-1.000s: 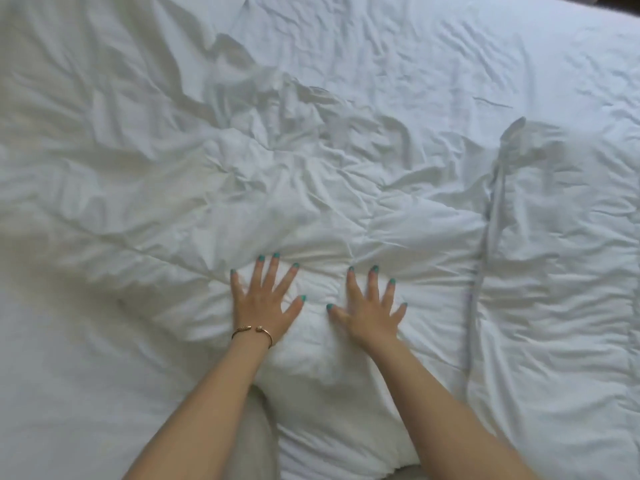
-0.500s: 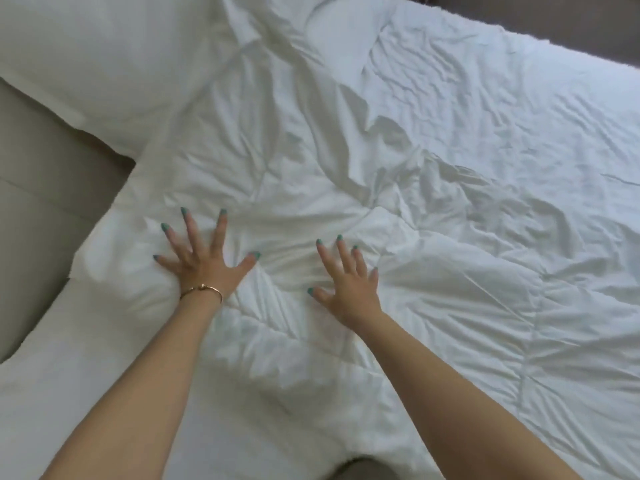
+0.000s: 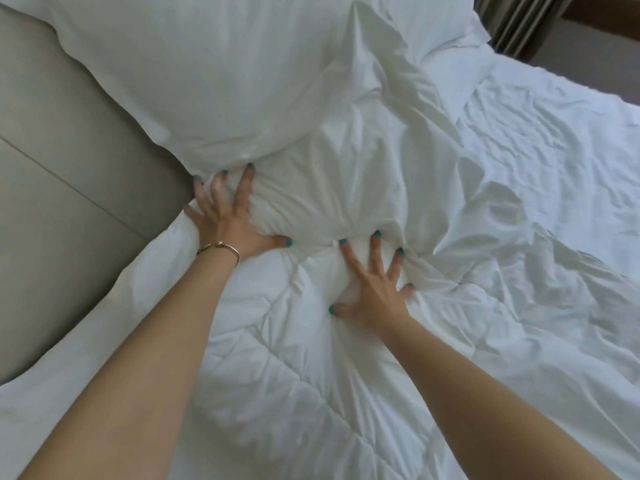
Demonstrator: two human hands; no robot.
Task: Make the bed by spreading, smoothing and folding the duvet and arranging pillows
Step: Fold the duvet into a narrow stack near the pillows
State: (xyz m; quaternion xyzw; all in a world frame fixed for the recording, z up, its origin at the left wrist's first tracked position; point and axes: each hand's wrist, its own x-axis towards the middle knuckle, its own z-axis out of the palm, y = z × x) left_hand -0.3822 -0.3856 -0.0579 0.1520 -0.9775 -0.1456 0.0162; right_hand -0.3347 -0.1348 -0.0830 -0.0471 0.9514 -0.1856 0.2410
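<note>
White bedding fills nearly the whole view, with a grey-beige padded headboard (image 3: 69, 188) along one side and striped curtains (image 3: 512, 22) at the far corner. I take the large white pillow (image 3: 207, 81) leaning on that headboard as my landmark. The crumpled white quilted duvet (image 3: 311, 393) lies just below the pillow and spreads away from it across the mattress, deeply creased on the side far from the headboard.

My left hand (image 3: 228, 223), wearing a thin gold bangle (image 3: 221, 247), is spread wide and flat, holding nothing, pressing the duvet's top edge where it meets the pillow's lower corner. My right hand (image 3: 374, 285) is likewise splayed and empty, pressing the duvet a little further from the pillow, fabric bunched ahead of its fingertips.

The risk, as I judge it, is pushing more cloth into the ridge already heaped against the pillow, which would trap wrinkles there instead of clearing them; a hard shove could also tip the pillow off its lean. The left hand sits close to the headboard, with little room on that side, so it may snag in the gap. Open room lies away from the headboard, across the rumpled duvet, where a long outward sweep has space. A second white pillow (image 3: 443, 26) sits beyond the first.
</note>
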